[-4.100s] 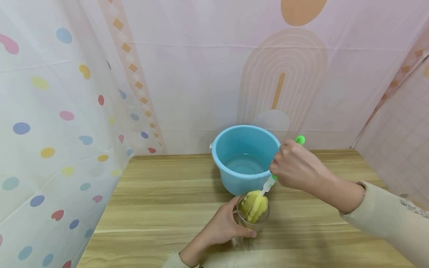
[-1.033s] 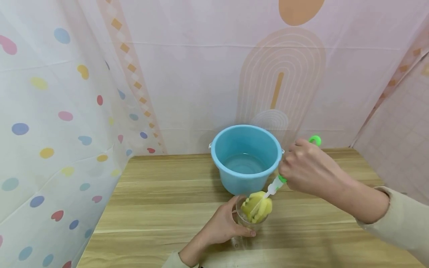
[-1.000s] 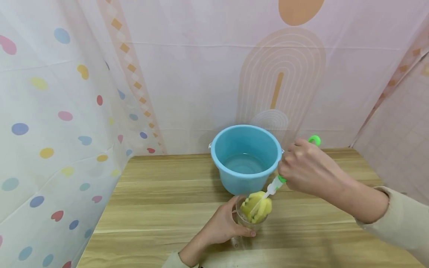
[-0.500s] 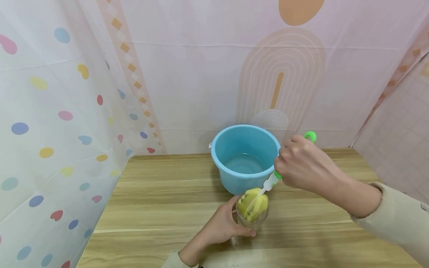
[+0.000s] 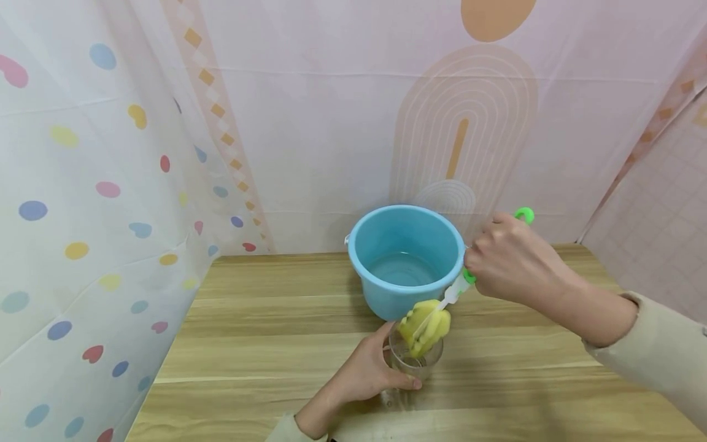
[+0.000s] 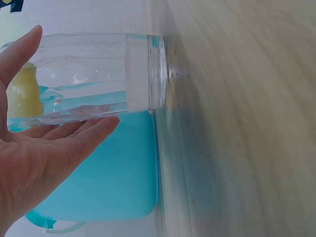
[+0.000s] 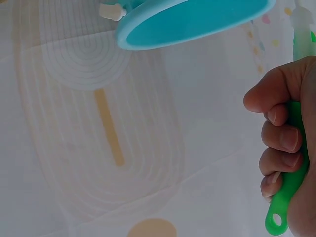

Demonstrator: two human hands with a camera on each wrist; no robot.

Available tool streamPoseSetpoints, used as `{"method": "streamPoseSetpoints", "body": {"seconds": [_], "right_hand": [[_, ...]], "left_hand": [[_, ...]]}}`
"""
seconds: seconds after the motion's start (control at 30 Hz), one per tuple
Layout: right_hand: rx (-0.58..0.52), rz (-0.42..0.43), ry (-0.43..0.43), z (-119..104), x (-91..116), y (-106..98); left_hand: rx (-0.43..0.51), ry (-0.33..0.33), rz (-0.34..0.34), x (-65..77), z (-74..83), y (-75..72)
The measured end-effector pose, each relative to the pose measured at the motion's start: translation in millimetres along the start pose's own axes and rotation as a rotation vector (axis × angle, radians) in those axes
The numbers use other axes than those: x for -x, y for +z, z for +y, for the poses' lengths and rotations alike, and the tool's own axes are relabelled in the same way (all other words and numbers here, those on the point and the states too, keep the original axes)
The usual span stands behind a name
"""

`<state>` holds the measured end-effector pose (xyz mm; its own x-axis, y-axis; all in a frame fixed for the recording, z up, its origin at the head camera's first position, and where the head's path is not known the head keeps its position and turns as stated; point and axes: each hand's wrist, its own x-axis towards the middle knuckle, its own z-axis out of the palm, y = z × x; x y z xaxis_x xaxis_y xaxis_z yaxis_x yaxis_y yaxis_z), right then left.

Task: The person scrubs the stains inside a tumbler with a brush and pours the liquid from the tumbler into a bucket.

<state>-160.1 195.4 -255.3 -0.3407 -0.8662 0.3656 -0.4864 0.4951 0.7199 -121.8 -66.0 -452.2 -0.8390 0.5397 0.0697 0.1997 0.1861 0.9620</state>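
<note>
My left hand holds a clear glass cup from its left side, thumb in front and fingers behind. The cup stands upright on the wooden table; the left wrist view shows its thick base at the tabletop. A cup brush with a yellow sponge head slants into the cup's mouth, much of the sponge above the rim. My right hand grips the brush's green handle in curled fingers, with its white neck below the fist. In the left wrist view, the yellow sponge shows through the glass near the mouth.
A light blue bucket stands right behind the cup, with shallow water at its bottom. Wet drops lie on the wooden table by the cup. Patterned curtains hang behind and at the sides.
Over the frames my right hand works the brush in and out of the cup. Since half a second ago it has risen to the right, drawing the sponge higher. The left hand stays put.
</note>
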Motion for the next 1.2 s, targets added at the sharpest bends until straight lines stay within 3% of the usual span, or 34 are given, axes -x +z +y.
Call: {"method": "streamPoseSetpoints", "body": {"seconds": [0.47,0.63,1.2], "right_hand": [[0.028,-0.013,-0.037,0,9,-16],[0.024,-0.011,-0.035,-3,8,-22],[0.0,0.114,-0.028,-9,-9,-23]], "left_hand": [[-0.021,-0.044,0.009,0.7,-0.1,-0.6],[-0.007,-0.029,-0.003,0.4,-0.1,-1.0],[0.034,-0.028,-0.009,0.4,0.7,-0.5]]}}
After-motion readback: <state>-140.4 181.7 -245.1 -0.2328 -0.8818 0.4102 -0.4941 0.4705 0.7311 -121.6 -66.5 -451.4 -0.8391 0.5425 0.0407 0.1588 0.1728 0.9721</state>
